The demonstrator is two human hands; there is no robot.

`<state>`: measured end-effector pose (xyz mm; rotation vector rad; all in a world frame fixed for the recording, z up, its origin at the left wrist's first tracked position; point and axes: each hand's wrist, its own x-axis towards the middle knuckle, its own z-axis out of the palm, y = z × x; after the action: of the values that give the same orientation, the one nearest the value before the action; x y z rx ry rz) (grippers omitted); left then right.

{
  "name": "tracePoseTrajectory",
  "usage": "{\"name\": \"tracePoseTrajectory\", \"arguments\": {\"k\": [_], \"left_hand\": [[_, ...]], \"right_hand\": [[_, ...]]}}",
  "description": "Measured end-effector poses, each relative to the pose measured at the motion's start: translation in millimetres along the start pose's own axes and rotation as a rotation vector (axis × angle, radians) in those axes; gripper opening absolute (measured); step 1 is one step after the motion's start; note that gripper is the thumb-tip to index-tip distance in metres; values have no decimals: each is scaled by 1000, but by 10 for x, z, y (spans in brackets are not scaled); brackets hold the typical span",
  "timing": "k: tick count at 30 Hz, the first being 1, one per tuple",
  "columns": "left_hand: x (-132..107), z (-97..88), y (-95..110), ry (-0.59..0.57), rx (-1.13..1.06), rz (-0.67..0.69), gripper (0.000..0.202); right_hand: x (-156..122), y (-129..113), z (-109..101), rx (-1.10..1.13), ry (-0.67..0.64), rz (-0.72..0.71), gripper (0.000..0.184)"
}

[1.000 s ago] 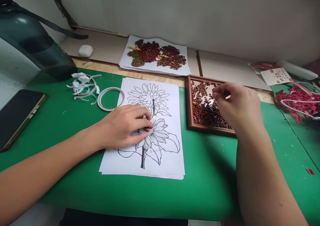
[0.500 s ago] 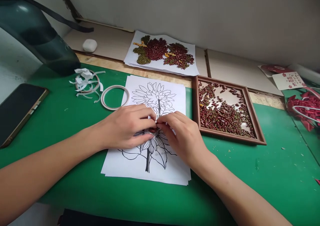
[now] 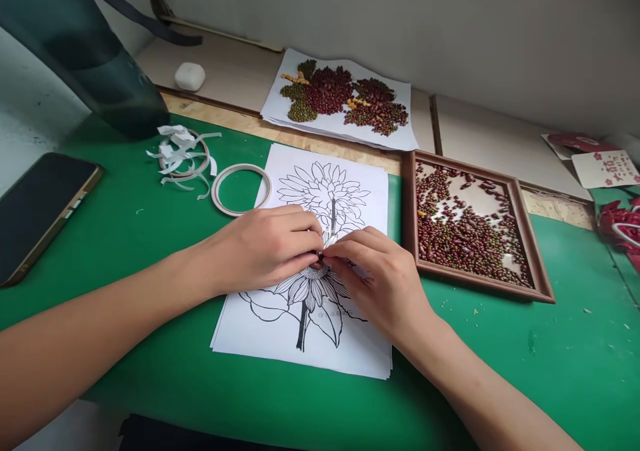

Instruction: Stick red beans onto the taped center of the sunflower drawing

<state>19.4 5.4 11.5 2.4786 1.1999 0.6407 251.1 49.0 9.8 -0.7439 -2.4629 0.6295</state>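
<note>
A black-and-white sunflower drawing (image 3: 327,191) lies on a stack of white sheets on the green mat (image 3: 150,238). My left hand (image 3: 260,248) rests on the paper, fingers curled and pressed down beside the lower flower's centre. My right hand (image 3: 380,278) meets it there, thumb and fingers pinched together at the flower centre on something too small to name. A brown wooden frame (image 3: 530,251) to the right holds loose red and dark beans.
A tape ring (image 3: 241,190) and curled white paper strips (image 3: 183,158) lie left of the drawing. A phone (image 3: 37,211) lies at the far left, under a dark green object (image 3: 90,58). A finished bean picture (image 3: 345,101) and white case (image 3: 189,76) sit behind.
My right hand came from the bean frame to the lower flower's centre and now pinches there beside my left hand. The camera shifted slightly.
</note>
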Motion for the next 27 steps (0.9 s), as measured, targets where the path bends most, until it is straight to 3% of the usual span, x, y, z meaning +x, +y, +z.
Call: {"name": "tracePoseTrajectory", "arguments": {"k": [19,27], "left_hand": [[8,-14,1,-11,-13,-18,15],[9,-30,9,-18,-3,-8,16]], "right_hand": [[-10,4,-24,139,3,23,21],[-3,31,-46,89,-23,19,20]]}}
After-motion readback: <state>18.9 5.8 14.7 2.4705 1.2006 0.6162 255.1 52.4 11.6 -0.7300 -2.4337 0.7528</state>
